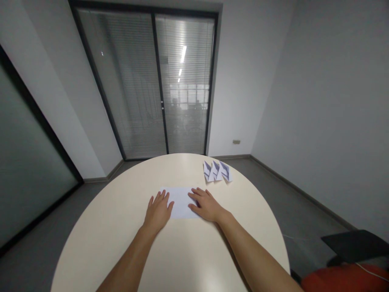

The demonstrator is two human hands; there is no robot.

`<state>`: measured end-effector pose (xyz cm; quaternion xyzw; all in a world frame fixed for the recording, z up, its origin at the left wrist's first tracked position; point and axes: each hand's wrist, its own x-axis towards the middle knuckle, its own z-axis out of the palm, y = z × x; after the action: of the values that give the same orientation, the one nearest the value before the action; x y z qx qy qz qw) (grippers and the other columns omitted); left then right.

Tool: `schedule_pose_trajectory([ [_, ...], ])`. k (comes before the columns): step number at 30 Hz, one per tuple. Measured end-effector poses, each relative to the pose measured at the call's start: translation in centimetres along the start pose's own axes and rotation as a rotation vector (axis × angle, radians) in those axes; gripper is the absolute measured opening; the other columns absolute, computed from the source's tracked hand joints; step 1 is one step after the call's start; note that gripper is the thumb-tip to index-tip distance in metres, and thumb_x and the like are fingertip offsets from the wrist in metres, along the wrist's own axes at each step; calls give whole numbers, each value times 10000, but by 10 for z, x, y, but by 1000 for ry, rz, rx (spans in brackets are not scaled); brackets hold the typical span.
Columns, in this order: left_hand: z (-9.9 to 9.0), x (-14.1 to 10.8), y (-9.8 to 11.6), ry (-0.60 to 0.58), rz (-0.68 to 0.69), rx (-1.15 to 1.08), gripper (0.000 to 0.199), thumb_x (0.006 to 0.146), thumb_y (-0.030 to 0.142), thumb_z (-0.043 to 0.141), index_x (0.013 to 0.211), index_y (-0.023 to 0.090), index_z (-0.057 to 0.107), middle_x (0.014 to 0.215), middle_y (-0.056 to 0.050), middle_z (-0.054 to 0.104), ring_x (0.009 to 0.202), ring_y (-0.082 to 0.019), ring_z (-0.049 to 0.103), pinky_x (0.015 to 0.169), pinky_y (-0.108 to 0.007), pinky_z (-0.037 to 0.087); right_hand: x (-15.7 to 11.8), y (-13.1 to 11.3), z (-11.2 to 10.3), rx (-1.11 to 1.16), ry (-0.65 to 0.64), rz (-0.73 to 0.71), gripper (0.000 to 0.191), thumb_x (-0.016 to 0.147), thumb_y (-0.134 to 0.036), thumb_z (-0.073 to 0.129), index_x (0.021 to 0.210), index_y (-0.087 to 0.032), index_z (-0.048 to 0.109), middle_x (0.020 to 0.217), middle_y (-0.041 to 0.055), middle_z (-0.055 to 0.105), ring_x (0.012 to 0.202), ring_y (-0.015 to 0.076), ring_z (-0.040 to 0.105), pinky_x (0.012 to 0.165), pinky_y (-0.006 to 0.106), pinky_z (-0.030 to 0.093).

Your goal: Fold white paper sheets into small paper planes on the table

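A white sheet of paper (181, 202) lies flat on the round cream table (121, 227). On its left side rests my left hand (158, 211), palm down with the fingers spread. My right hand (206, 205) lies palm down over the right side of the sheet, its fingers stretched out and slightly apart. Neither hand grips anything. The paper's left and right edges are partly hidden under the hands. Beyond my right hand stand several folded white paper pieces (216, 172) in a row, close together near the far right edge of the table.
A red chair seat (343, 280) with a dark flat object (358, 245) above it is at the lower right, beside the table. Glass doors with blinds (185, 121) stand behind the table. A grey wall (331, 105) rises at the right.
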<state>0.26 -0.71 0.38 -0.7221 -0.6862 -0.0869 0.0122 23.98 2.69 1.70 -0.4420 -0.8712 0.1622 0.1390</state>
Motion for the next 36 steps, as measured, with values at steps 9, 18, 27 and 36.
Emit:
schedule_pose_trajectory([
  [9,2,-2,0,-24,118,-62,604,1008,501,407,1506,164,471,1613,-153,361,1508,-352,301,1212,-519,272,-3,-9,-7,20,-52,-27,741,897,-639,563,1522,-255,460,1631,150,328,1519,375,247,1202,653,121],
  [18,3,0,1,-23,124,-84,564,1028,452,381,1498,157,482,1614,-146,359,1510,-323,307,1224,-505,262,-3,-16,-10,65,-126,-128,928,767,-725,671,1532,-251,442,1631,150,322,1526,349,244,1231,602,68],
  [27,0,-4,0,-84,156,-110,637,980,552,439,1531,230,443,1643,-118,313,1533,-361,220,1236,-532,206,-1,-12,-8,83,-109,-144,841,779,-650,706,1494,-255,501,1613,159,356,1517,358,268,1218,616,114],
  [36,-5,-6,1,-113,203,-168,616,984,518,440,1531,234,439,1644,-99,312,1539,-326,226,1243,-557,163,0,-7,-12,97,-102,-177,798,739,-616,768,1423,-247,589,1565,172,434,1464,378,375,1201,605,200],
])
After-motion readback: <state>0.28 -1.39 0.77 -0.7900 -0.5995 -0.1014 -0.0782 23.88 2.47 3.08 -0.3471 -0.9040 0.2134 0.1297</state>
